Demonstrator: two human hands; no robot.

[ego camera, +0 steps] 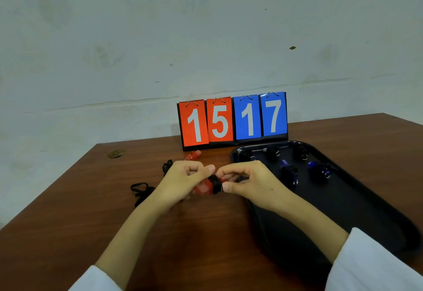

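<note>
Scoreboard [232, 121] reading 15–17 at far edge of worktop [68, 210]; spare red whistle [193, 155] just in front of it. Loose black cords [142, 190] left of hands. Black tray [343, 210] at right holds five cord-wound whistles [289, 171]. Centre: left hand [185, 178] grips red whistle [203, 187]; right hand [251, 183] pinches black cord [215, 185] wound round it.
</note>
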